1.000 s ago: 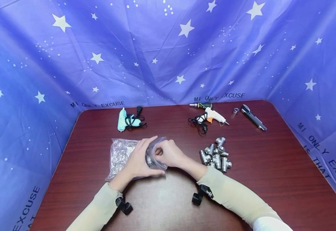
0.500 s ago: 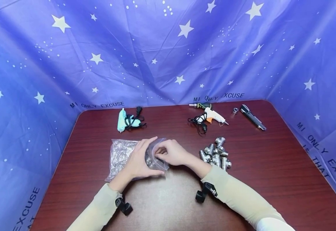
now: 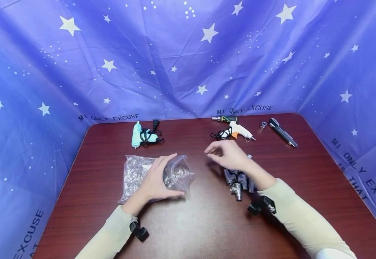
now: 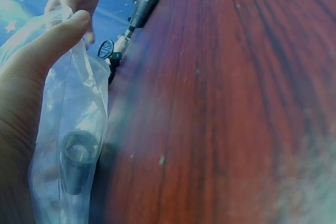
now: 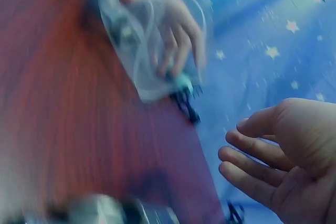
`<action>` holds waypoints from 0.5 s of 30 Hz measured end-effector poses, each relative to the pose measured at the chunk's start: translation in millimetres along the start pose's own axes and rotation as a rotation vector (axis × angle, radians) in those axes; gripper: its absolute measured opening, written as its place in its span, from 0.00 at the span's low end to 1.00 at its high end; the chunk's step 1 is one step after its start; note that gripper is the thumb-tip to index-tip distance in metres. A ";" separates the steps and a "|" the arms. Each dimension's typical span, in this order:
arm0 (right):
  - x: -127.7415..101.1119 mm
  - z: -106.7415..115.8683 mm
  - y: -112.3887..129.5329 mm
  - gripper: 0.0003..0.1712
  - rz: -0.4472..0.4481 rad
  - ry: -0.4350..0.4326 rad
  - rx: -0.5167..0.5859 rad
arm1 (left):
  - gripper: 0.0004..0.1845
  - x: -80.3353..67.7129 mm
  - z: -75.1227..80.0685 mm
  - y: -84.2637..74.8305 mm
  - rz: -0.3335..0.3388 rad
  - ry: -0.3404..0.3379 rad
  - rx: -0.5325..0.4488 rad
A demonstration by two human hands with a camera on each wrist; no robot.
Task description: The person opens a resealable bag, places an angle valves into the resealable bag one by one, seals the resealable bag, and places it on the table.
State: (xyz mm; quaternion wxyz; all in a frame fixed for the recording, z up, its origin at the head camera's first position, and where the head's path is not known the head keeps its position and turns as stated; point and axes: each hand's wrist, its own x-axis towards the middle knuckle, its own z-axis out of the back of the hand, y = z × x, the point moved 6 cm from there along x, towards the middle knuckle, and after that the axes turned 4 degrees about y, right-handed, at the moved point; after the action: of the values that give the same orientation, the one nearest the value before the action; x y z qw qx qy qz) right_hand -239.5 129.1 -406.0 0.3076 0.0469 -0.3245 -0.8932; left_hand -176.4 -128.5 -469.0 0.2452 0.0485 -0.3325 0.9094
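Note:
A clear zip bag [image 3: 136, 172] with shiny metal pipe fittings inside lies left of centre, its mouth facing right. My left hand [image 3: 157, 181] holds it near the mouth, thumb on the near side and fingers on the far side. Through the plastic, the left wrist view shows one metal fitting [image 4: 79, 163] under the thumb. My right hand [image 3: 228, 154], loosely curled and holding nothing, hovers above a pile of metal tee fittings [image 3: 236, 190] and hides part of it. In the right wrist view its fingers [image 5: 252, 169] are bent with nothing between them.
Behind the bag sits a light-blue glue gun [image 3: 144, 135] with a black cord. A white glue gun [image 3: 239, 130], a screwdriver [image 3: 228, 118], a small metal ring [image 3: 263, 124] and a utility knife [image 3: 283, 132] line the back right. A starry blue curtain [image 3: 188, 57] surrounds the table.
My right hand has come out of the bag's mouth and moved right, over the pile of fittings. The bag's opening now shows uncovered. My left hand stays on the bag.

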 end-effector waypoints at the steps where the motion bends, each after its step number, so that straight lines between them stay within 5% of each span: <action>1: -3.1 6.4 -6.1 0.07 -0.010 -0.013 -0.033 | 0.72 -0.1 0.0 -0.1 -0.001 0.000 0.000; 15: -40.9 56.2 -76.9 0.08 -0.137 -0.071 -0.241 | 0.72 -0.1 -1.4 2.4 -0.007 0.011 -0.006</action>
State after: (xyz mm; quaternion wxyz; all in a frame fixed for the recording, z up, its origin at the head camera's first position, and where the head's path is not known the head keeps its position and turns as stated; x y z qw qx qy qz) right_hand -262.3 229.9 -413.5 0.2376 0.0001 -0.2214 -0.9458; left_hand -177.4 -129.3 -471.5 0.2503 0.0441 -0.3335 0.9078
